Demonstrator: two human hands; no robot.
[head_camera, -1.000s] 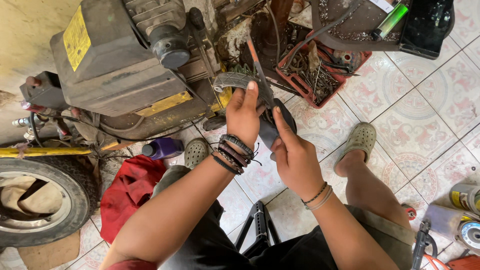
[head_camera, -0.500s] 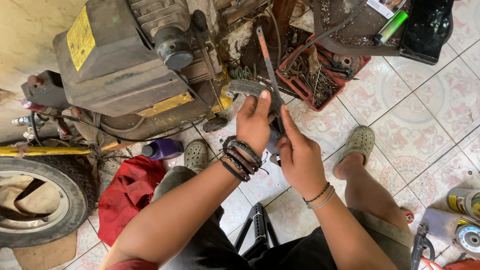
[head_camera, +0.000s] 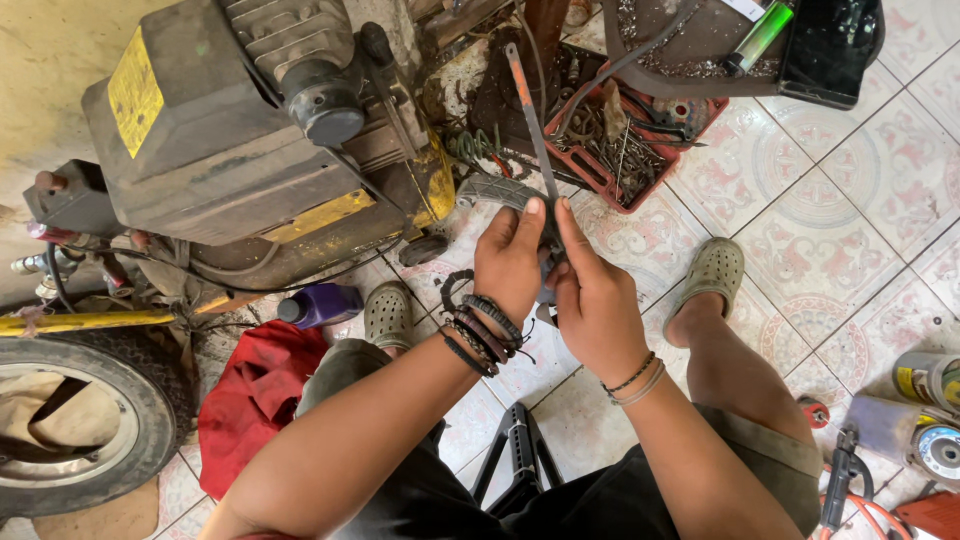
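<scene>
Hacksaw (head_camera: 527, 120) stands upright between both hands, left hand (head_camera: 508, 262) clenched on its grey handle and right hand (head_camera: 590, 300) pinching the blade base, steadying it

Bare forearms; dark braided wristbands (head_camera: 484, 330); thin bracelets (head_camera: 634, 380); olive clogs (head_camera: 712, 270)

A long thin metal tool (head_camera: 528, 110) with an orange end stands almost upright above a grey ridged handle (head_camera: 500, 190).
</scene>
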